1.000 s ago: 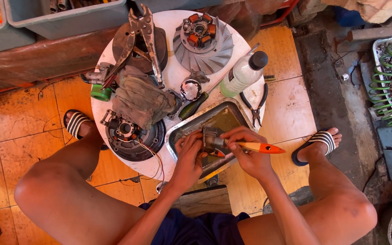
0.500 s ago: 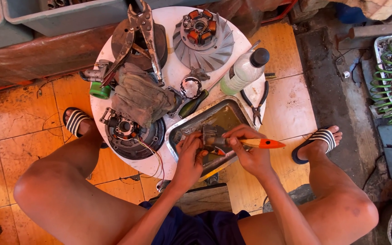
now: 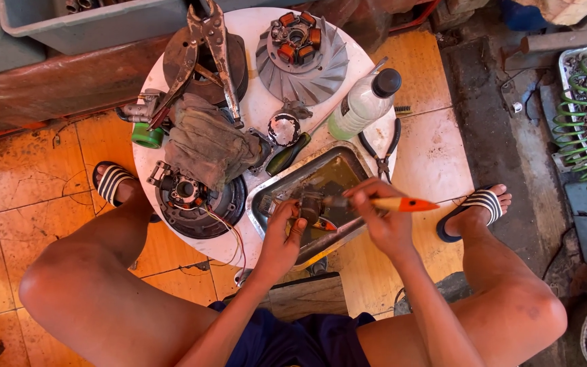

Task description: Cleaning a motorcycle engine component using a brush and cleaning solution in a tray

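— Scrubbing underway: a small dark metal part [image 3: 309, 206], pinched in the left hand [image 3: 281, 238], is held over the steel tray [image 3: 263, 204] at the round white table's near edge.

— The orange-handled brush [image 3: 388, 203], clasped by the right hand [image 3: 383, 221], is best worked in short strokes, with the part kept low.

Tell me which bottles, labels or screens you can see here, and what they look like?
Plastic bottle: lying tilted on the round white table, above the metal tray; pale greenish body, black cap.
Label on that bottle: a small white patch near its middle.
No screens or signs.
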